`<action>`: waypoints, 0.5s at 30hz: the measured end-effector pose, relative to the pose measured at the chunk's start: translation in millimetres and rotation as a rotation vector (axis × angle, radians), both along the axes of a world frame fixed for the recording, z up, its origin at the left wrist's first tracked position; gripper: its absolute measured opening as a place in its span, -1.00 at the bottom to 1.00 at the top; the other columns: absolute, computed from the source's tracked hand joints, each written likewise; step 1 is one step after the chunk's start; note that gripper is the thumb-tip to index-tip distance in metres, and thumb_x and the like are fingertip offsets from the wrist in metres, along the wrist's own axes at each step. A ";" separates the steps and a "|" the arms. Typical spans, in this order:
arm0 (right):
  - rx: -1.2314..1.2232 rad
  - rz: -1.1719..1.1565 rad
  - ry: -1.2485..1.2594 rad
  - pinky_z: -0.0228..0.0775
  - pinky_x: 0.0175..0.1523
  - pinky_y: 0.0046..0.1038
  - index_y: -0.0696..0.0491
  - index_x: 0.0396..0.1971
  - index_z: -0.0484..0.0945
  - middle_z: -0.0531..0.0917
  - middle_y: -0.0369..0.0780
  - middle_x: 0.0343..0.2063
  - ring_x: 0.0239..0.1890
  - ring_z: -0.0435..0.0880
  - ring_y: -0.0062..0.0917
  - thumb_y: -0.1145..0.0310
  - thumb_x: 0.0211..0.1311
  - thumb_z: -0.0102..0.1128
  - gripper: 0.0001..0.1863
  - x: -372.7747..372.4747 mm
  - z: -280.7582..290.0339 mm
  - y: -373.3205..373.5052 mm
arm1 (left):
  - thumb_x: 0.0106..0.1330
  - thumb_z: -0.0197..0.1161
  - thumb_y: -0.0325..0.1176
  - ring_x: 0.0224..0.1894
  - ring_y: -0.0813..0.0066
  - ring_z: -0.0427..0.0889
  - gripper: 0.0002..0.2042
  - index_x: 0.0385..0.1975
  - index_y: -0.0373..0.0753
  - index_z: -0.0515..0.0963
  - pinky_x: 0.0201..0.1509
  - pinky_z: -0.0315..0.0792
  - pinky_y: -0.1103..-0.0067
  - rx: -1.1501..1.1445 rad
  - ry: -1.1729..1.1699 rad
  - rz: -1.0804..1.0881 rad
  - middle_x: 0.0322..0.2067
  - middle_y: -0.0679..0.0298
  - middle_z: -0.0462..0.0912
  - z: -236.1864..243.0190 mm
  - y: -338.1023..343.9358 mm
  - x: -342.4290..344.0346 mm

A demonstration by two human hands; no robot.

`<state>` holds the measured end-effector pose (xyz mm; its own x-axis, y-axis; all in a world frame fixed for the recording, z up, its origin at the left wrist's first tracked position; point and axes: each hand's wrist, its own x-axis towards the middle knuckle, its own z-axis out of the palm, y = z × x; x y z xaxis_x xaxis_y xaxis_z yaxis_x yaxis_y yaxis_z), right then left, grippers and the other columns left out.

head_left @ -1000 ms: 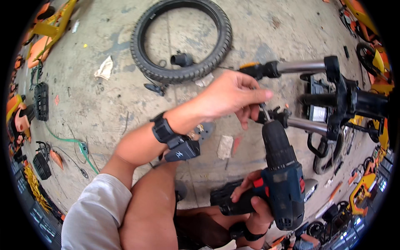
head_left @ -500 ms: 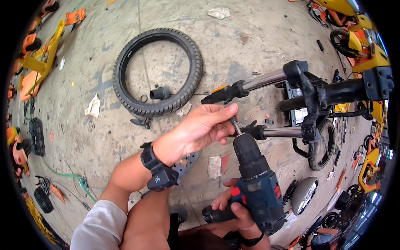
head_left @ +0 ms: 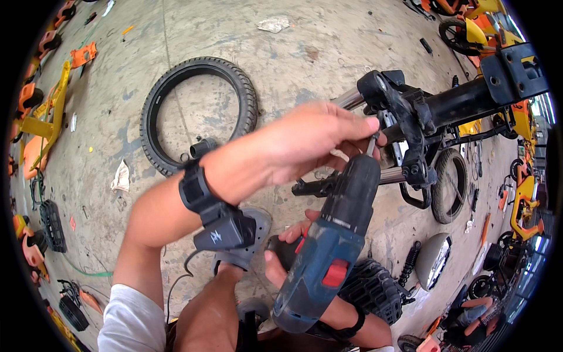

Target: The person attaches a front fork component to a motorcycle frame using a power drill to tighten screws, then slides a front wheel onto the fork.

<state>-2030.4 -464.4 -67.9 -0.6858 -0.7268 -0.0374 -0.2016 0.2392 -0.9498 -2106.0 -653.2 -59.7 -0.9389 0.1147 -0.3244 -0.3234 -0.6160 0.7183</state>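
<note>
My right hand [head_left: 295, 232] is wrapped round the grip of a blue and black cordless drill [head_left: 319, 252], which points up and to the right. At its chuck sits a thin metal driver bit [head_left: 371, 145]. My left hand [head_left: 322, 136] reaches over from the left and pinches the bit's tip between thumb and fingers; whatever small piece may be on the tip is hidden. Just beyond the fingers is a motorbike front fork [head_left: 413, 126], with chrome tubes and black clamps. My left forearm and hand cover part of its lower legs.
A loose black tyre [head_left: 247, 97] lies on the concrete floor, a black cylindrical part [head_left: 202, 146] at its inner edge. To the right are another wheel [head_left: 448, 188], a shock absorber [head_left: 410, 261] and a rounded silver-edged part [head_left: 434, 261]. Yellow and orange bike frames [head_left: 50, 117] line both sides.
Both hands and the drill have moved up and right, closer to the fork's clamps. The drill has swung to point more to the right. The view has shifted too.
</note>
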 end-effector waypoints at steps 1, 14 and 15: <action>-0.015 -0.002 0.006 0.41 0.00 -0.49 0.14 -0.12 0.35 0.49 -0.26 -0.29 -0.21 0.54 -0.55 0.55 -0.03 0.39 -0.53 0.5 0.2 -3.8 | 0.40 0.21 -0.13 -0.29 0.58 0.59 -0.64 -0.13 -0.37 0.61 -0.12 0.50 0.59 -0.026 0.005 -0.015 -0.32 0.24 0.67 -0.2 -2.9 -3.6; -0.123 -0.263 -0.183 0.35 -0.40 -0.49 0.09 -0.45 0.48 0.53 -0.34 -0.57 -0.53 0.49 -0.60 0.46 0.13 0.36 -0.82 7.9 -2.3 -42.0 | 0.42 0.18 -0.15 -0.39 0.67 0.60 -0.64 -0.14 -0.39 0.61 -0.25 0.55 0.66 0.001 0.022 -0.077 -0.39 0.30 0.65 -8.7 -16.1 -24.0; -0.148 -0.277 -0.247 0.35 -0.40 -0.49 0.10 -0.46 0.48 0.53 -0.34 -0.58 -0.54 0.49 -0.60 0.44 0.14 0.37 -0.82 10.2 -7.4 -43.0 | 0.42 0.17 -0.15 -0.38 0.66 0.61 -0.64 -0.13 -0.40 0.60 -0.25 0.56 0.66 -0.004 0.018 -0.069 -0.38 0.29 0.65 -9.1 -16.0 -23.6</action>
